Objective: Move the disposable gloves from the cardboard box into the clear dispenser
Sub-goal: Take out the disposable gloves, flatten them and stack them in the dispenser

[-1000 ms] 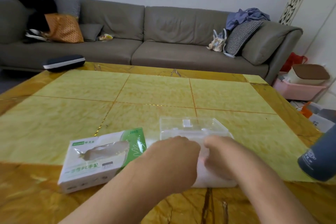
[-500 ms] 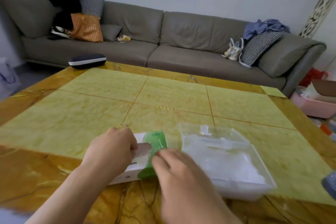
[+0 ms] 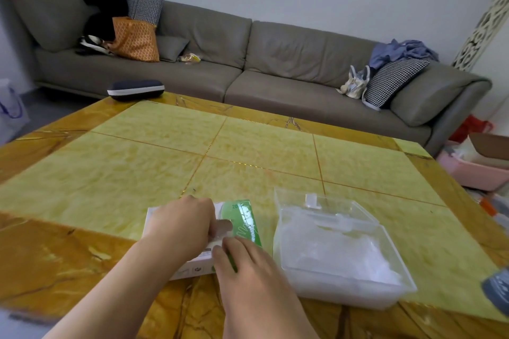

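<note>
Lower centre: left hand [image 3: 183, 224] pinches gloves [image 3: 223, 226] in the cardboard box [image 3: 245, 219]; right hand [image 3: 248, 270] grips its near edge; the clear dispenser [image 3: 391, 231], right, holds more.

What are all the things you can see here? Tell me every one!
cardboard box: one, white and green, near table edge, under both hands
clear dispenser: one, see-through, right of the box, open, white gloves inside
table: one, yellow-green with amber border
glasses case: one, dark with white stripe, far left table corner
sofa: one, grey, behind the table
orange bag: one, left on sofa
checked cushion: one, black-and-white, right on sofa
pink tub: one, floor at right
left hand: on top of the box
right hand: at the box's near end
</note>
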Demonstrator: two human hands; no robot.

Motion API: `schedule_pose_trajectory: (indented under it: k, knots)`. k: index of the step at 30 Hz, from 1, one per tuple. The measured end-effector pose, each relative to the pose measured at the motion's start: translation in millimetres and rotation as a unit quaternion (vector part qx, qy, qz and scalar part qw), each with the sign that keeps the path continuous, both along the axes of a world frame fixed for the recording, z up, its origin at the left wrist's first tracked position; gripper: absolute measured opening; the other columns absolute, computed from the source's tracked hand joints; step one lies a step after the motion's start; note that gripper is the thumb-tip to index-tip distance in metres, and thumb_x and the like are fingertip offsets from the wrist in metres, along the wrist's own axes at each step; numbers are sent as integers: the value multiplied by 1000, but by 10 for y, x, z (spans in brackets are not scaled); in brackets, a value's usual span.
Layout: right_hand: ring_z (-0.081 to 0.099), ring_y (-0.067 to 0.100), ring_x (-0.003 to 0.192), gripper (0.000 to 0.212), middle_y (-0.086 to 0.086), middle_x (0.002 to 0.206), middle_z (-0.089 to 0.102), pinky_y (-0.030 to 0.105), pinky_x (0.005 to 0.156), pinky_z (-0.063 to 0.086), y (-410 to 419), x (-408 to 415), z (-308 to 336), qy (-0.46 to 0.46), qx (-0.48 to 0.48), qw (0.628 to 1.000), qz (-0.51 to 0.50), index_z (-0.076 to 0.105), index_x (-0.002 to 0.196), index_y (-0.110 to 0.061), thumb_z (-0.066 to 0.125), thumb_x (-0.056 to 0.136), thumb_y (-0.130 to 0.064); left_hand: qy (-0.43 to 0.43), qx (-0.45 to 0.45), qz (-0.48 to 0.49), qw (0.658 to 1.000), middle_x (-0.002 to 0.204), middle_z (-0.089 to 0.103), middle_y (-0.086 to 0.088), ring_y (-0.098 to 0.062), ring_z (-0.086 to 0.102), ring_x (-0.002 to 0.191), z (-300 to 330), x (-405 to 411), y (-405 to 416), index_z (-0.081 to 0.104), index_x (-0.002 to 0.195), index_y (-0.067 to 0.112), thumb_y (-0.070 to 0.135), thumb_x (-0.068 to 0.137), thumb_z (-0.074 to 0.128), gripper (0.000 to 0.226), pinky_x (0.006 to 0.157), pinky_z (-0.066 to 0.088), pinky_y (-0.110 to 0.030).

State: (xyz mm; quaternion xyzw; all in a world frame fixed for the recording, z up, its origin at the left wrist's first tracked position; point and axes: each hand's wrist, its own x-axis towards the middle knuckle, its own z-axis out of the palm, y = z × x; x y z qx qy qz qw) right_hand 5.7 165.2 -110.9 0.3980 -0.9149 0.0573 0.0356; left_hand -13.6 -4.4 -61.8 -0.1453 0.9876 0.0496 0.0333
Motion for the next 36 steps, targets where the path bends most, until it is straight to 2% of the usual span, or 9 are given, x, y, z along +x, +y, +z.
schedule_pose_trajectory:
  k: [4, 8, 14, 18, 21, 25, 27, 30, 36]
  knots:
    - [71, 16, 106, 86, -5, 109, 72, 26, 86, 58, 36, -16, 21, -11, 18, 1000, 2, 76, 112, -22, 83, 30, -47, 22, -28, 12, 999, 61, 49, 6, -15, 44, 48, -12, 3, -13, 54, 61, 24, 29, 90, 64, 31, 46, 35, -25]
    - [71, 15, 102, 68, -6, 107, 71, 24, 83, 58, 34, -23, 38, -13, 5, 1000, -2, 75, 109, -24, 77, 43, -43, 47, 4, 2, 999, 72, 62, 9, -12, 59, 60, -8, 43, -38, 68, 78, 27, 26, 88, 64, 11, 51, 49, -28]
    - [71, 16, 105, 53, -4, 110, 73, 26, 87, 59, 13, 15, 22, -28, 6, 1000, 10, 75, 112, -21, 58, 63, -34, 66, 22, 12, 998, 53, 47, 3, -19, 39, 47, -10, 18, 30, 52, 58, 14, 46, 88, 67, 47, 44, 35, -26]
    - [72, 16, 109, 86, -3, 114, 75, 26, 87, 59, 0, 32, 31, -13, 27, 1000, -6, 77, 114, -22, 84, 33, -50, 56, -3, 11, 998, 60, 51, 5, -16, 43, 47, 8, 0, 86, 51, 61, 17, 54, 94, 62, 51, 43, 31, -25]
    - [72, 14, 104, 75, -6, 111, 73, 24, 81, 61, 10, 3, 66, -25, 31, 999, -1, 77, 111, -26, 87, 39, -45, 74, 4, 1, 997, 65, 57, 5, -15, 51, 52, 26, 28, 71, 55, 64, 19, 53, 94, 61, 46, 47, 38, -26]
    - [67, 17, 113, 58, -2, 122, 67, 27, 94, 57, 4, 29, 99, -23, 2, 1000, -4, 70, 120, -21, 74, 62, -31, 118, 123, -8, 985, 68, 68, 14, -5, 65, 64, 77, 80, -62, 70, 70, 31, 36, 89, 67, 19, 62, 61, -33]
    - [43, 26, 142, 62, 7, 151, 45, 36, 117, 36, -8, 39, 142, -11, 24, 999, 24, 47, 145, -12, 62, 85, -20, 147, 207, -16, 967, 69, 70, 16, -1, 66, 67, 163, 122, -123, 71, 73, 31, 32, 90, 71, 17, 66, 59, -28]
    - [19, 31, 154, 68, 12, 164, 23, 41, 125, 17, 3, 45, 226, -22, 40, 998, 44, 26, 156, -8, 60, 97, -17, 174, 304, -21, 936, 78, 71, 18, 0, 64, 69, 273, 175, -158, 70, 80, 30, 30, 95, 69, 15, 65, 50, -22]
    - [44, 30, 143, 59, 8, 150, 46, 39, 118, 35, -33, 33, 90, -15, 5, 999, 30, 45, 143, -11, 61, 87, -20, 198, 380, 24, 903, 83, 76, 11, -14, 52, 54, 311, 185, -116, 65, 92, 21, 33, 107, 46, 26, 63, 45, -34]
